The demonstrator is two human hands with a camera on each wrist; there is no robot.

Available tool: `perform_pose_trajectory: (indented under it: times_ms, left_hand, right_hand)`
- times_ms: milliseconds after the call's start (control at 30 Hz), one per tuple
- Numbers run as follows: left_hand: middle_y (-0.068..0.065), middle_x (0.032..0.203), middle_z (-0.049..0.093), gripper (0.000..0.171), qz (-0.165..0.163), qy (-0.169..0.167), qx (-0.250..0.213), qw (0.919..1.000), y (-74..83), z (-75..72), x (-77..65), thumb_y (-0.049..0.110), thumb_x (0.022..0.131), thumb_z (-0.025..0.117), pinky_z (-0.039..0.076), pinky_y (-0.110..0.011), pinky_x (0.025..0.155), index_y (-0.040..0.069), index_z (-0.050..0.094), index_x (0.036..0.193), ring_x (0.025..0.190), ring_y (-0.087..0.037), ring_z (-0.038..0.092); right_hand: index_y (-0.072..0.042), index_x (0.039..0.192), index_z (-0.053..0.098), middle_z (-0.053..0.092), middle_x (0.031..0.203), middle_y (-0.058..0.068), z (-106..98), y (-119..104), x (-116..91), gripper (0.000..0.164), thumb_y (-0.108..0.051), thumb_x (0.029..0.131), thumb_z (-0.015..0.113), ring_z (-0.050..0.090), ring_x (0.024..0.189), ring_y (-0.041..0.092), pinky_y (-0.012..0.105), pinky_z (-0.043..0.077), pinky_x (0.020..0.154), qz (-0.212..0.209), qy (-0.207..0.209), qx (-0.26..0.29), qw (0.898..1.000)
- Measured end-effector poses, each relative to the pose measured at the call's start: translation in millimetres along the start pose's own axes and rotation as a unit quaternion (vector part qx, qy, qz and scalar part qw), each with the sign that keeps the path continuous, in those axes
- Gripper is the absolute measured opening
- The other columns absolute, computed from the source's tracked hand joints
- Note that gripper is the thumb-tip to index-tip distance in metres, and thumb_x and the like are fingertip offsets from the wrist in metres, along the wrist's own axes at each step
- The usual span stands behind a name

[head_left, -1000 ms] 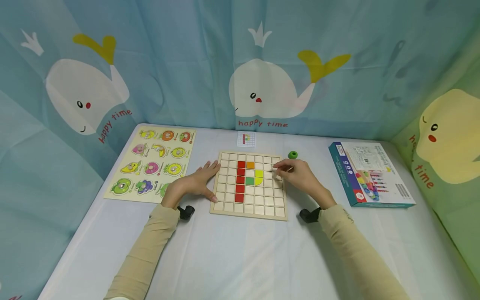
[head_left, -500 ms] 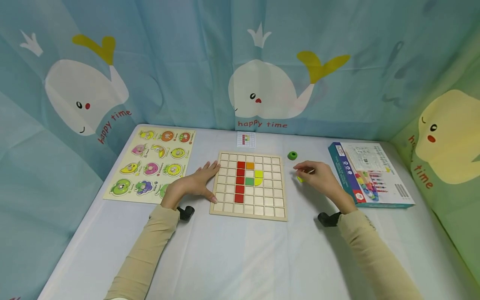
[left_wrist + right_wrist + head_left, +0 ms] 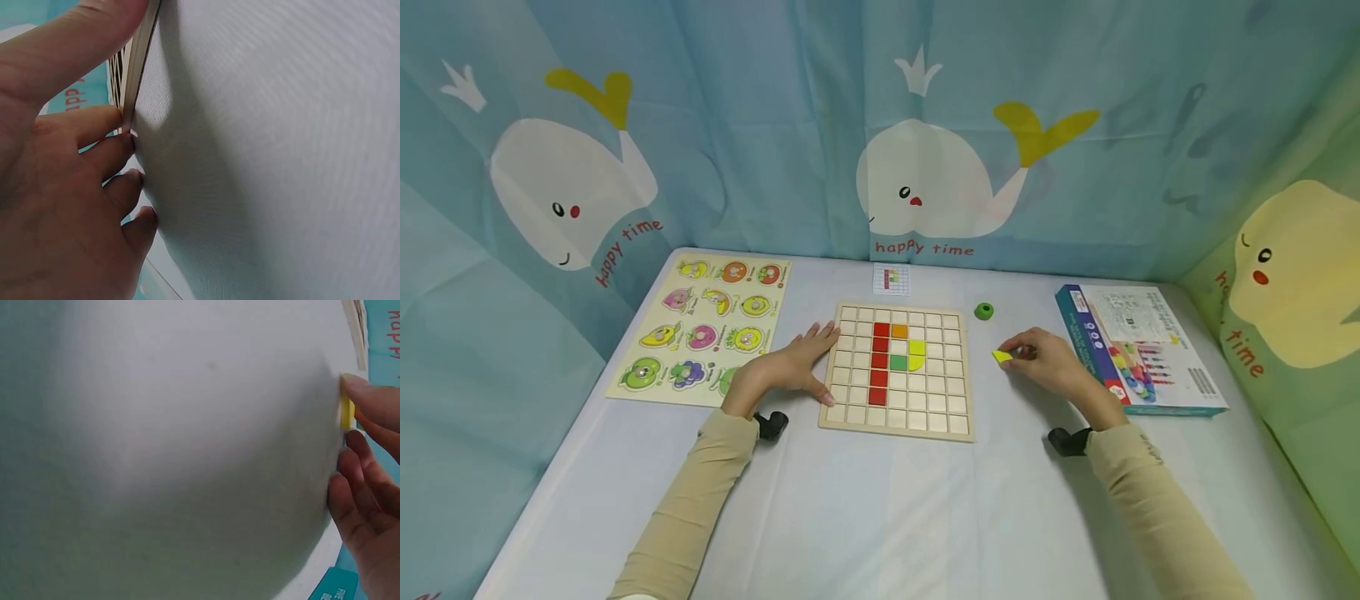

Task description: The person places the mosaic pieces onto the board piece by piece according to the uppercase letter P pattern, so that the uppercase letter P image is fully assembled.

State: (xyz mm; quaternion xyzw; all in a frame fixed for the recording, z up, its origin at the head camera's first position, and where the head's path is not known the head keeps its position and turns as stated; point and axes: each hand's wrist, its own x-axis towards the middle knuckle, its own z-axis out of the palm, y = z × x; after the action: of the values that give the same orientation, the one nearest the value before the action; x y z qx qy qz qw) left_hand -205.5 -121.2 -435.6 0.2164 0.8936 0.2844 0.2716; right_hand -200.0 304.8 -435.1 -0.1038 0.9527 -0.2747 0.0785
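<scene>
A wooden grid board [image 3: 919, 421] lies on the white table, its cells partly filled with a column of red tiles [image 3: 880, 359], an orange tile [image 3: 899, 332], a green tile [image 3: 898, 362] and two yellow tiles [image 3: 917, 347], one with a rounded corner. My left hand [image 3: 793, 364] rests against the board's left side, thumb and fingers spread. To the right of the board, my right hand [image 3: 1047, 362] pinches a yellow tile [image 3: 1002, 356] between thumb and fingers, low at the tabletop. The right wrist view shows that tile [image 3: 345, 407] edge-on; its full shape is hidden.
Behind the board lies a small pattern card [image 3: 891, 279]. A green bead-like piece [image 3: 984, 311] sits near its back right corner. A fruit puzzle board [image 3: 700, 329] is at the left, a toy box [image 3: 1142, 350] at the right. A whale-print curtain [image 3: 775, 167] stands behind.
My right hand has moved from above the board's right side to the table at its right, and now pinches a yellow tile there. My left hand stays in place.
</scene>
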Motion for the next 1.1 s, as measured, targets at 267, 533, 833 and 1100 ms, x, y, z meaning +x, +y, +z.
perform_pose_trajectory:
  times_ms: [267,533,833,1100]
  left_hand:
    - [-0.013,0.174,-0.002,0.118,0.000,-0.001,0.013,0.9999,-1.3,-0.1,1.7,0.024,0.079,0.090,0.001,-0.051,0.131,0.003,0.011,0.165,0.160,-0.032,-0.009]
    - [-0.014,0.174,-0.001,0.119,0.003,0.001,0.016,0.9999,-2.7,-0.6,2.4,0.025,0.079,0.090,0.001,-0.051,0.131,0.001,0.012,0.164,0.160,-0.033,-0.008]
    - [-0.015,0.174,-0.002,0.120,0.006,0.002,0.020,0.9998,-4.7,-0.3,3.0,0.026,0.079,0.091,0.000,-0.050,0.131,0.001,0.011,0.164,0.160,-0.034,-0.008]
    - [-0.017,0.173,-0.001,0.120,0.013,0.002,0.019,0.9997,-2.5,-0.2,2.5,0.025,0.078,0.091,0.002,-0.053,0.131,-0.001,0.012,0.164,0.160,-0.036,-0.007]
  right_hand:
    - [-0.001,0.106,0.069,0.069,0.099,0.016,3.8,-2.6,2.9,0.015,-0.009,0.094,0.072,0.061,0.087,0.026,0.034,0.052,0.074,0.021,0.003,0.024,0.999]
    - [-0.002,0.104,0.072,0.073,0.099,0.015,3.4,-10.7,4.8,0.011,-0.009,0.096,0.071,0.064,0.087,0.024,0.026,0.052,0.069,0.008,0.021,0.046,0.999]
    - [-0.001,0.109,0.074,0.074,0.102,0.017,6.6,-23.8,14.8,0.016,-0.010,0.095,0.073,0.071,0.098,0.031,0.033,0.055,0.080,-0.013,0.027,0.071,0.997]
    - [-0.001,0.113,0.074,0.073,0.106,0.017,14.4,-36.1,28.6,0.020,-0.012,0.096,0.072,0.069,0.099,0.030,0.035,0.056,0.082,-0.005,0.022,0.087,0.996]
